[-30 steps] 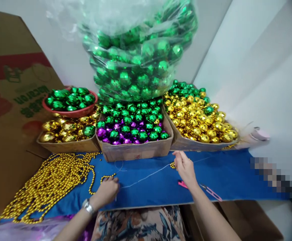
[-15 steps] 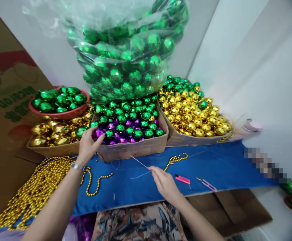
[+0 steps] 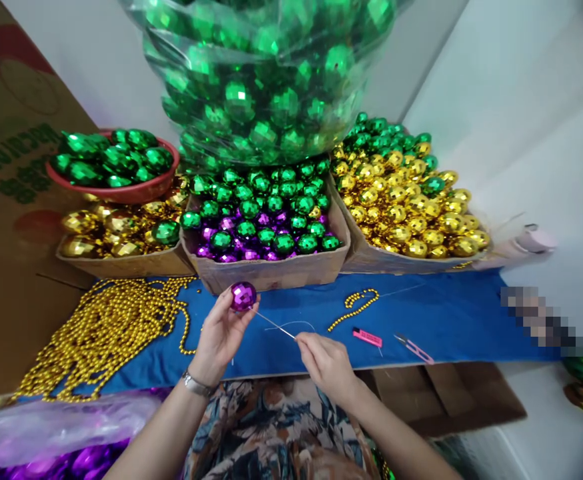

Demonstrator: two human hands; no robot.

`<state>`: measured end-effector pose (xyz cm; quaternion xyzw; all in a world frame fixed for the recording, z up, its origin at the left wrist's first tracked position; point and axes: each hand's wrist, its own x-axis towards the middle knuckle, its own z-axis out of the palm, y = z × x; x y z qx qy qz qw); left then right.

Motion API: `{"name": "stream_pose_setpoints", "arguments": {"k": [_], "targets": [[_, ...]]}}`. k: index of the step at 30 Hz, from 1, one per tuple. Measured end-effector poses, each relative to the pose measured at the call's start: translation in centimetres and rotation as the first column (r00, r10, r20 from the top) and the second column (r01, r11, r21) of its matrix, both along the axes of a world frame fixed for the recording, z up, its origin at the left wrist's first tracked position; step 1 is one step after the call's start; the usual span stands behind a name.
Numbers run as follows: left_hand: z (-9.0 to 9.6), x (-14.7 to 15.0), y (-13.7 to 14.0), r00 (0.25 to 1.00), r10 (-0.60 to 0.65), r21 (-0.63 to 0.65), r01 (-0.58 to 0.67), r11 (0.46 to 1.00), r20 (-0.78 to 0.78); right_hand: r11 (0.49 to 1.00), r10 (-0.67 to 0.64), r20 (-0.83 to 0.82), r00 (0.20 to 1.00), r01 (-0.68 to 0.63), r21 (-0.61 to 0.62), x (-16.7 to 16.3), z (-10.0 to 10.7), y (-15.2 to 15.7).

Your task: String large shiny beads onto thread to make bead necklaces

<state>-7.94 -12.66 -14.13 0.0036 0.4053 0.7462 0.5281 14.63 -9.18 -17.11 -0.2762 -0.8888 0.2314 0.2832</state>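
A shiny purple faceted ball point(image 3: 244, 296) is pinched in the fingers of my left hand point(image 3: 220, 333), in front of the middle box. My right hand point(image 3: 325, 363) is closed on the end of a long thin needle point(image 3: 275, 324). The needle's far tip meets the lower right side of the ball; whether it has entered a hole I cannot tell. A pale thread point(image 3: 296, 325) curls just behind the needle. Below both hands lies a blue cloth point(image 3: 281, 350) on the table.
Cardboard boxes of green and purple balls point(image 3: 266, 233) and gold balls point(image 3: 411, 213) line the back, under a bag of green balls point(image 3: 271, 87). A red bowl point(image 3: 116, 193) stands left. Gold bead strings point(image 3: 116, 327), a pink lighter point(image 3: 367, 337) and thread snips point(image 3: 414, 349) lie on the cloth.
My left hand has come away from the middle box towards me with a purple ball. The needle in my right hand now reaches the ball. The view has tilted down.
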Motion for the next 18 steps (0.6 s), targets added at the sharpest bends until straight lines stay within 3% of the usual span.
{"name": "stream_pose_setpoints", "arguments": {"k": [12,18], "targets": [[0.3,0.4,0.4,0.989,0.141,-0.069,-0.138,0.988,0.042,0.996,-0.043,0.077,0.996,0.037,0.082,0.3,-0.6,-0.2],[1.0,1.0,0.2,0.992,0.071,-0.063,-0.078,0.995,-0.105,0.982,-0.114,0.175,0.978,0.084,0.170,-0.5,0.0,-0.6]]}}
